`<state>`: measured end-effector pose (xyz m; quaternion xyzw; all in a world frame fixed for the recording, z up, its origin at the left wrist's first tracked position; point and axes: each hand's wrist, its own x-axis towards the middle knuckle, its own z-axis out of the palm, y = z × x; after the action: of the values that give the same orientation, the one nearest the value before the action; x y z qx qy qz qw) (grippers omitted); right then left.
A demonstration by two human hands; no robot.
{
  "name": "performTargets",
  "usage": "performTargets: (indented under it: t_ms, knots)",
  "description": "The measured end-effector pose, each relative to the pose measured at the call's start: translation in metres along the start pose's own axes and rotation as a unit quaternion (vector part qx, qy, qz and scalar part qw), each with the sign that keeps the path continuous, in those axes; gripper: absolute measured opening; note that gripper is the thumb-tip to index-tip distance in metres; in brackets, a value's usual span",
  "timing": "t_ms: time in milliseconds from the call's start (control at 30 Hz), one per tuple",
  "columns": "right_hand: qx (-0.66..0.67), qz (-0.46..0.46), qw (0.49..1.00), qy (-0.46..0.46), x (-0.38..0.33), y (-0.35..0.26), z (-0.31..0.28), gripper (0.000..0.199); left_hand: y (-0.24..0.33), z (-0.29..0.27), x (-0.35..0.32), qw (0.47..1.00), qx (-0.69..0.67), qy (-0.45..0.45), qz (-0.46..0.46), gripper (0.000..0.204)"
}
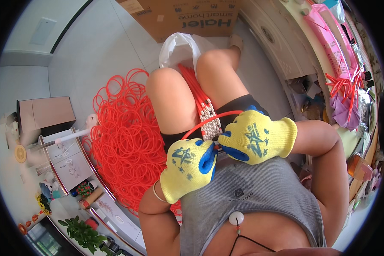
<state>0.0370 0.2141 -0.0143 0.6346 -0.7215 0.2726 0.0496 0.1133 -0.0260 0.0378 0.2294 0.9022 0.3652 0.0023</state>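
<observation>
My hands wear yellow knit gloves with blue coated palms and meet in front of my lap. My left hand [187, 166] is closed on one end of a red tube [208, 120], and my right hand [257, 137] pinches it close by. The tube arcs above both gloves as a loop. A short bit of red shows between the fingertips; the exact joint is hidden. Between my thighs lies a bundle of red tubes [193, 85] with whitish end pieces [210, 123] towards me. Its far part runs into a white plastic bag [167, 49].
A big heap of red tube rings [126, 149] covers the floor at my left. A cardboard box [187, 19] stands ahead. On the right, a cabinet top holds pink packages [328, 42] and red strips [345, 87]. Drawers [72, 166] and a plant [81, 232] are at left.
</observation>
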Motion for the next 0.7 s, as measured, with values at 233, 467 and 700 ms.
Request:
performTargets:
  t_ms: [233, 467, 700]
  knots:
    - [0.016, -0.058, 0.998, -0.021, 0.002, 0.010, -0.005, 0.044, -0.001, 0.001, 0.003, 1.000, -0.004, -0.013, -0.015, 0.019]
    - [0.168, -0.045, 0.985, 0.000, 0.012, 0.024, -0.019, 0.042, 0.000, -0.008, -0.005, 0.999, -0.025, -0.001, -0.039, 0.029]
    - [0.202, -0.005, 0.979, -0.032, 0.009, 0.007, -0.011, 0.040, -0.003, -0.003, -0.010, 0.999, -0.015, -0.016, 0.033, 0.018]
